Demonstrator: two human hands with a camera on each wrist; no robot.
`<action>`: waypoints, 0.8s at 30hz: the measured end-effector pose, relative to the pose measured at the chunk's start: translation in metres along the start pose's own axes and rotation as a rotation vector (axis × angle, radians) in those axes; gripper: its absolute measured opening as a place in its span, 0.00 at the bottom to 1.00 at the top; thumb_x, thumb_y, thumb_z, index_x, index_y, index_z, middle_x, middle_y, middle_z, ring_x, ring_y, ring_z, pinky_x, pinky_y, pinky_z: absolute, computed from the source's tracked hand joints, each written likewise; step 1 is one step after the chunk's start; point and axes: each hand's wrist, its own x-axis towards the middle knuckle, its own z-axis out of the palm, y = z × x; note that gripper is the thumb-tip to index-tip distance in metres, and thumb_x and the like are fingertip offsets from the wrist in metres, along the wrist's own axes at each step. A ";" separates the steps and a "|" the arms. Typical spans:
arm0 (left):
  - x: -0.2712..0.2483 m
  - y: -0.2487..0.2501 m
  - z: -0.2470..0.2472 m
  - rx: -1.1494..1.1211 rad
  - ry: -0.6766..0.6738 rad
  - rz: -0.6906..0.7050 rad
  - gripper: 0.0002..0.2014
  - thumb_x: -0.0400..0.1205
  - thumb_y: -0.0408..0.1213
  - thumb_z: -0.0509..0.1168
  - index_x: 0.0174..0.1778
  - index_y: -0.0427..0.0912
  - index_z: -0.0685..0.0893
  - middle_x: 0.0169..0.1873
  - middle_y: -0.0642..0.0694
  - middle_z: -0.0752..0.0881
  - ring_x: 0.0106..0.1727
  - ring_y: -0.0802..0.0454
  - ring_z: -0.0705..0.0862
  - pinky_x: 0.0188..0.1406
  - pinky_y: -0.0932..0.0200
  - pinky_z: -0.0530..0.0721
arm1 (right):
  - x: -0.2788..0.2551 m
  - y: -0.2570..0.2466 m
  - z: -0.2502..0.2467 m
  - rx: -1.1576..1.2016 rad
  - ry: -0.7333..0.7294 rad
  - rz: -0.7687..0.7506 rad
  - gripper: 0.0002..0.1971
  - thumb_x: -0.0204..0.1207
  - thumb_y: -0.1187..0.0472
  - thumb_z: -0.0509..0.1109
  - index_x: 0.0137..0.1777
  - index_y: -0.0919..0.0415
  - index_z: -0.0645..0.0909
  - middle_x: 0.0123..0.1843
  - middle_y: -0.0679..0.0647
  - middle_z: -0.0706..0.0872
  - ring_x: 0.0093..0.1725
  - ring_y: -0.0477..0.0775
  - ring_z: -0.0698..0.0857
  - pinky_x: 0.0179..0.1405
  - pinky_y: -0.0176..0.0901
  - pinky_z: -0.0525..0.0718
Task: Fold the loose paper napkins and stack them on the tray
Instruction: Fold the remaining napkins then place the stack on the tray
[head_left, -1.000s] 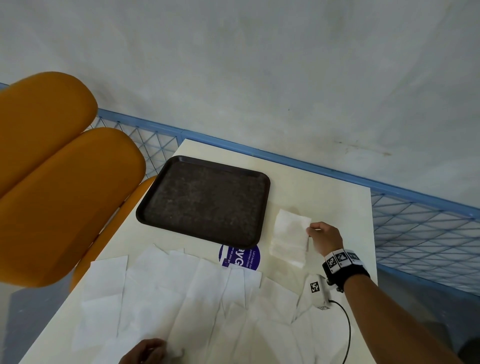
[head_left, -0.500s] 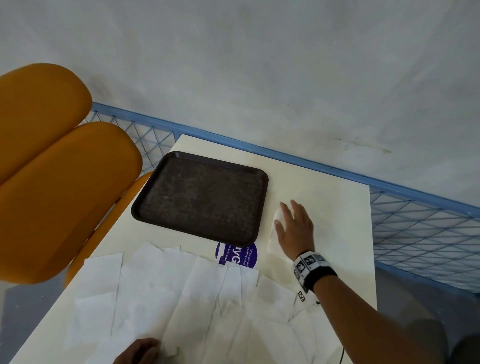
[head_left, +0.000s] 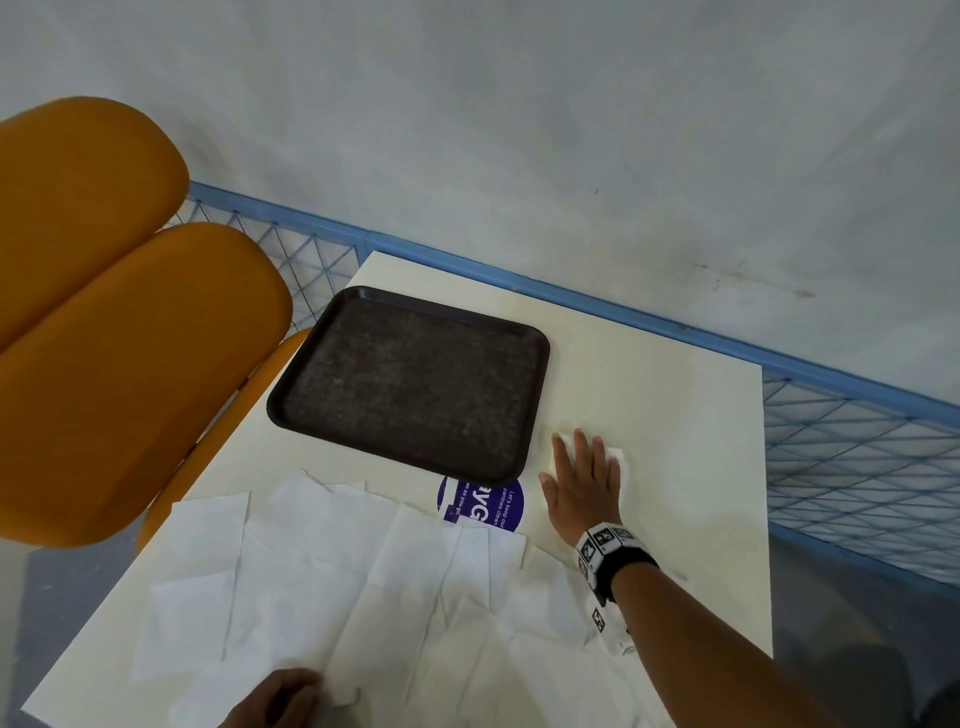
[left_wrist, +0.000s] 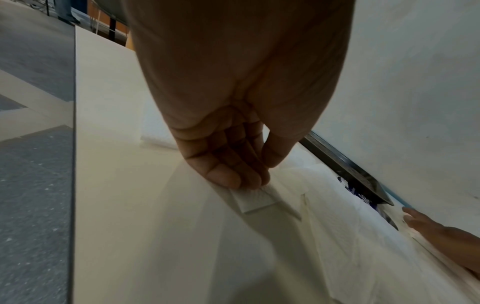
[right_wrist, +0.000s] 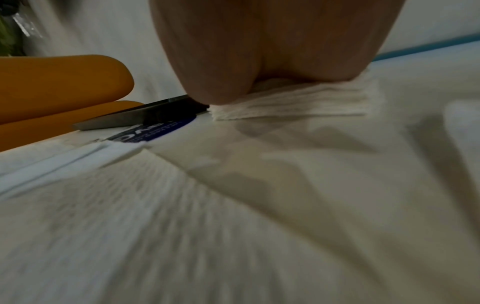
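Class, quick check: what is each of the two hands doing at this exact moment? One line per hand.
Left hand: fingers curled, pinching a loose napkin at the table's near edge.
Right hand: open, fingers straight, pressing flat on the folded napkin beside the tray.

I see the tray, a dark brown rectangle with rounded corners and a raised rim, lying flat at the far left of the surface, nothing on it. The folded napkin is a thick white wad of several layers, lying flat just right of the tray's near right corner, mostly covered. The loose napkins are white, unfolded sheets, overlapping in a row along the near edge of the surface, near the tray.
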 end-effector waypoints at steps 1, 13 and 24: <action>-0.002 0.000 -0.001 -0.054 0.051 -0.034 0.11 0.64 0.75 0.66 0.39 0.82 0.85 0.58 0.70 0.88 0.54 0.72 0.85 0.48 0.78 0.80 | 0.002 0.000 -0.001 -0.001 -0.022 0.003 0.33 0.89 0.41 0.47 0.89 0.48 0.40 0.91 0.58 0.41 0.89 0.65 0.41 0.86 0.65 0.45; -0.034 0.037 -0.002 -0.208 0.040 -0.119 0.15 0.78 0.40 0.77 0.40 0.72 0.88 0.37 0.69 0.90 0.46 0.59 0.90 0.52 0.53 0.85 | -0.110 -0.014 -0.040 0.435 0.260 -0.055 0.15 0.82 0.54 0.66 0.66 0.53 0.83 0.68 0.54 0.83 0.69 0.61 0.78 0.66 0.54 0.74; -0.041 0.096 0.008 -0.159 0.059 0.031 0.04 0.83 0.40 0.68 0.48 0.55 0.87 0.43 0.60 0.88 0.47 0.58 0.85 0.50 0.60 0.77 | -0.211 -0.020 0.005 0.090 -0.225 -0.007 0.32 0.75 0.46 0.72 0.78 0.46 0.66 0.69 0.52 0.78 0.71 0.60 0.71 0.71 0.55 0.67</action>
